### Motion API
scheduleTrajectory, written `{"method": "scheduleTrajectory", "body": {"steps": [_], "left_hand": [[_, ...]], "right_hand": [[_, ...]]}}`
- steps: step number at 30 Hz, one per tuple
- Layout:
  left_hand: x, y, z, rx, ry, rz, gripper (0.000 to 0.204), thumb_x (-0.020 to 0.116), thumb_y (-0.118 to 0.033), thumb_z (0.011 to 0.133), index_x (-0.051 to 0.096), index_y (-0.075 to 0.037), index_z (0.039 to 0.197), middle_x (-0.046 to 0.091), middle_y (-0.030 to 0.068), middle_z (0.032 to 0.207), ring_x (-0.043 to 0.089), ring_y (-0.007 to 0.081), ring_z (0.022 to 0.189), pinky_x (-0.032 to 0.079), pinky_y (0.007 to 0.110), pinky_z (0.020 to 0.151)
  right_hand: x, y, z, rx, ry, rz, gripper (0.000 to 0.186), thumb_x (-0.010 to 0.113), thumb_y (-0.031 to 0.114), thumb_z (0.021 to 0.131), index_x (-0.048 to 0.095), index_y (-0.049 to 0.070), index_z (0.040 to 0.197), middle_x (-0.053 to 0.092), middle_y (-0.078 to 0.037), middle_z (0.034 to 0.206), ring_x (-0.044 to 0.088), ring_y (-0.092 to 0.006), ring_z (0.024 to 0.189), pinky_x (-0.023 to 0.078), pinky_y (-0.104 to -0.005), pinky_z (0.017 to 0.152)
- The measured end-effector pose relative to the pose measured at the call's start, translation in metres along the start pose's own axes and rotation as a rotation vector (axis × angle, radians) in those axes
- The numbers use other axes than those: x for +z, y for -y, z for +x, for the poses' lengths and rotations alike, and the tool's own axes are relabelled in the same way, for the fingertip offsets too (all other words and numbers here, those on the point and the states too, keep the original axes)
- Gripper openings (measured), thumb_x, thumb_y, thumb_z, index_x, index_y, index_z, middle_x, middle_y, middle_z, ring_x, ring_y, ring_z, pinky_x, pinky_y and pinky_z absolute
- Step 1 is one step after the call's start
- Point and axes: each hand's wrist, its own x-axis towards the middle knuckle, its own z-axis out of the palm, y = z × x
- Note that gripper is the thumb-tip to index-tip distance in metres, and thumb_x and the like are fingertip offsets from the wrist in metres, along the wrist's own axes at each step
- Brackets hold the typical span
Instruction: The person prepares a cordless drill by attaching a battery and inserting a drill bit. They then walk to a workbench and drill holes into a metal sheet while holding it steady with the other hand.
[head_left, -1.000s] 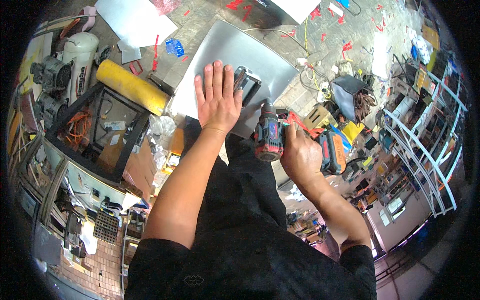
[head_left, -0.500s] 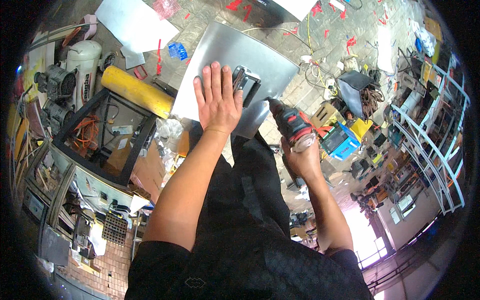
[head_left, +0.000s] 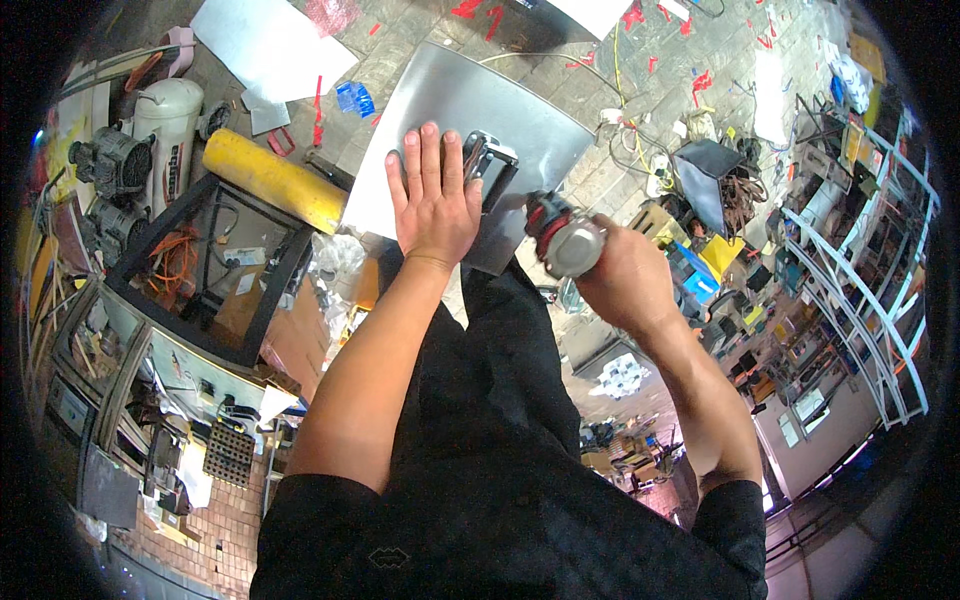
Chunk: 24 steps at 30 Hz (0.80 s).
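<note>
My left hand [head_left: 434, 196] lies flat, fingers spread, on a bright sheet of metal [head_left: 500, 110] that rests on the paved floor. Just right of its fingers a small dark metal bracket [head_left: 487, 164] sits on the sheet. My right hand [head_left: 626, 282] grips a red and grey power tool [head_left: 562, 235] at the sheet's right edge, its round rear end turned up toward me. The tool's working tip is hidden beneath its body, so I cannot tell whether it touches the sheet.
A yellow cylinder [head_left: 273, 178] and a black frame table [head_left: 215, 270] stand to the left, with a compressor tank [head_left: 165, 125] behind. White sheets [head_left: 270, 45], red scraps and cables [head_left: 620, 100] litter the floor. Tool boxes [head_left: 700, 270] and metal racks [head_left: 850, 260] crowd the right.
My right hand has swung the power tool from a sideways hold beside my leg up to the sheet's right edge, its rear now facing me. The left hand stayed pressed on the sheet.
</note>
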Motion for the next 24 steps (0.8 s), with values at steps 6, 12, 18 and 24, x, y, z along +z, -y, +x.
{"method": "scheduleTrajectory", "body": {"steps": [6, 12, 18, 24], "left_hand": [[-0.002, 0.000, -0.001, -0.003, 0.017, 0.022, 0.074, 0.053, -0.040, 0.104, 0.028, -0.009, 0.166, 0.023, 0.0188, 0.173, 0.018, 0.0386, 0.161, 0.007, 0.058, 0.129], [-0.002, 0.001, 0.006, -0.006, -0.003, 0.024, 0.071, 0.050, -0.040, 0.105, 0.030, -0.010, 0.166, 0.023, 0.0172, 0.174, 0.016, 0.0380, 0.161, 0.006, 0.058, 0.130], [-0.002, 0.000, 0.002, 0.002, -0.017, 0.079, 0.071, 0.049, -0.042, 0.105, 0.032, -0.008, 0.165, 0.024, 0.0166, 0.173, 0.018, 0.0378, 0.161, 0.006, 0.058, 0.129], [-0.003, 0.001, 0.005, -0.002, -0.010, 0.081, 0.069, 0.048, -0.041, 0.105, 0.035, -0.007, 0.163, 0.026, 0.0173, 0.173, 0.017, 0.0380, 0.161, 0.006, 0.057, 0.130]], "right_hand": [[0.017, -0.007, -0.007, -0.162, -0.066, -0.287, 0.014, 0.062, 0.016, 0.090, 0.062, 0.006, 0.099, 0.072, -0.018, 0.079, 0.074, -0.0384, 0.073, 0.058, -0.0480, 0.060], [0.031, -0.033, -0.011, -0.244, -0.223, -0.142, 0.021, 0.067, 0.023, 0.090, 0.060, 0.007, 0.101, 0.070, -0.017, 0.080, 0.072, -0.0384, 0.074, 0.056, -0.0487, 0.061], [0.055, -0.038, -0.045, -0.093, -0.223, 0.125, 0.042, 0.079, 0.032, 0.084, 0.060, 0.011, 0.115, 0.072, -0.023, 0.086, 0.071, -0.0441, 0.080, 0.053, -0.0551, 0.067], [0.079, -0.025, -0.062, 0.016, -0.180, 0.241, 0.050, 0.083, 0.022, 0.079, 0.058, 0.011, 0.121, 0.072, -0.022, 0.088, 0.071, -0.0444, 0.082, 0.054, -0.0538, 0.069]]}}
